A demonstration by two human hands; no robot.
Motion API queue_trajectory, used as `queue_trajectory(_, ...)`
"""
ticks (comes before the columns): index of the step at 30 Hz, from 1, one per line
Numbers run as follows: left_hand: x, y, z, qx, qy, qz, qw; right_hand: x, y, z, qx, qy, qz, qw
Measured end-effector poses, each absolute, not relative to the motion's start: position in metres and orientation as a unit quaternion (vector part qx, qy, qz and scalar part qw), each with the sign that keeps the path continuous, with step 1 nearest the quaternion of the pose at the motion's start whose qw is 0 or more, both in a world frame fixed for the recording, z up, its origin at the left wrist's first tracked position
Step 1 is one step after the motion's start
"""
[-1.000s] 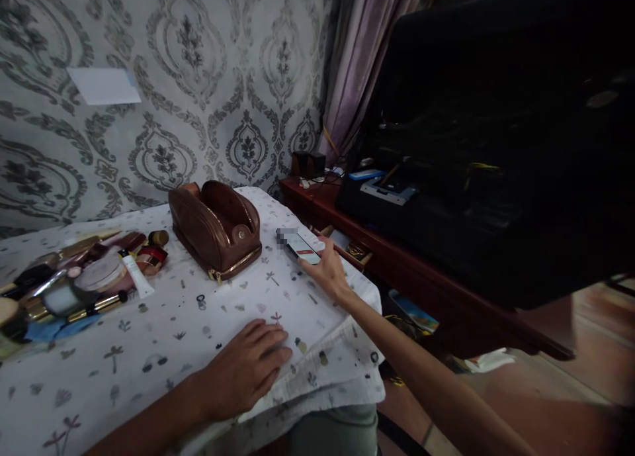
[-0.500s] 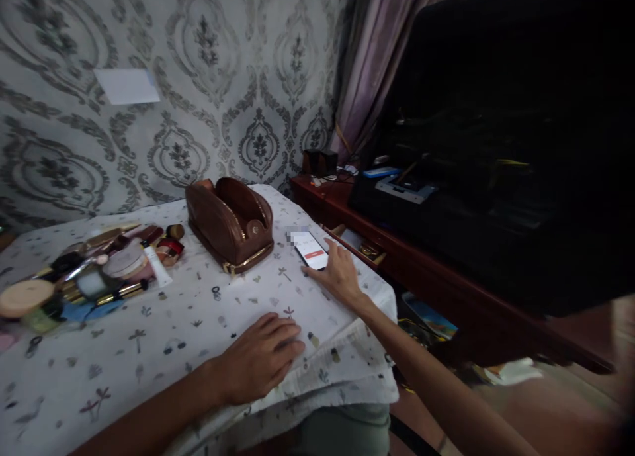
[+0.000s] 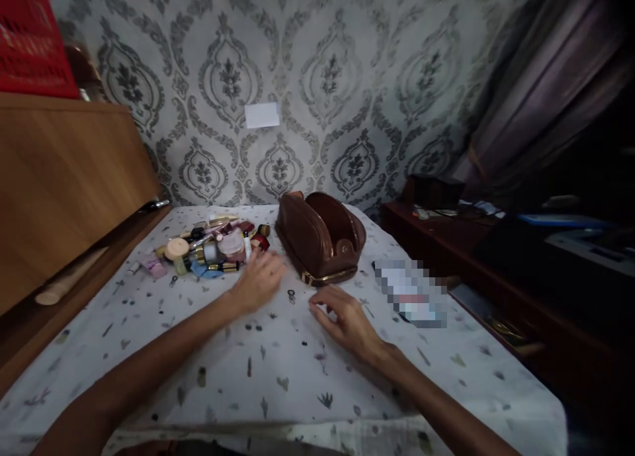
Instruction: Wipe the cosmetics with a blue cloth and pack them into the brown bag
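The view is dim, darkest at right.

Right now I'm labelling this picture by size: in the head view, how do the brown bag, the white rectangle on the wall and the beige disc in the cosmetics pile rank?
Largest to smallest:
1. Brown bag
2. White rectangle
3. Beige disc
Apparent size only; the rectangle is farther away.

Free cloth (image 3: 288, 357) separates the obstructing bag (image 3: 310, 244) from phone (image 3: 399, 287).
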State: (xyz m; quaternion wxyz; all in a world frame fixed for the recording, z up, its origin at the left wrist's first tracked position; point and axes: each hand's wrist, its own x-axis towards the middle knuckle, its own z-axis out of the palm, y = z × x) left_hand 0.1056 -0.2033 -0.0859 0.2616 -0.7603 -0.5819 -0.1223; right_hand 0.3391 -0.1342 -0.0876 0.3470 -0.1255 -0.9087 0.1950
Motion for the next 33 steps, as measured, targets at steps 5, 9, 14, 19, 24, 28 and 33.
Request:
queue_trajectory(5,0.029,-0.194,-0.084,-0.655,-0.688,-0.076,0.304,0.272,-0.137,-0.101,-0.111,-0.913,0.254,0.300)
queue_trajectory(9,-0.002,-0.201,-0.081,-0.659,-0.690,-0.020,0.299,0.224,-0.124,-0.111,-0.144,-0.905,0.283,0.284)
queue_trajectory(14,-0.031,-0.212,-0.074,-0.654,-0.705,-0.005,0.274,0.166,-0.104,-0.121,-0.180,-0.885,0.234,0.359)
queue_trajectory(19,-0.076,-0.218,-0.069,-0.615,-0.747,-0.035,0.252,0.133,-0.096,-0.135,-0.217,-0.880,0.194,0.375)
queue_trajectory(24,-0.132,-0.216,-0.063,-0.546,-0.795,-0.066,0.255,0.129,-0.094,-0.145,-0.210,-0.879,0.174,0.391)
queue_trajectory(28,-0.170,-0.209,-0.062,-0.519,-0.826,-0.067,0.209,0.131,-0.091,-0.148,-0.206,-0.882,0.169,0.389)
queue_trajectory(33,-0.191,-0.190,-0.061,-0.484,-0.851,-0.061,0.194,0.132,-0.090,-0.147,-0.205,-0.882,0.175,0.387)
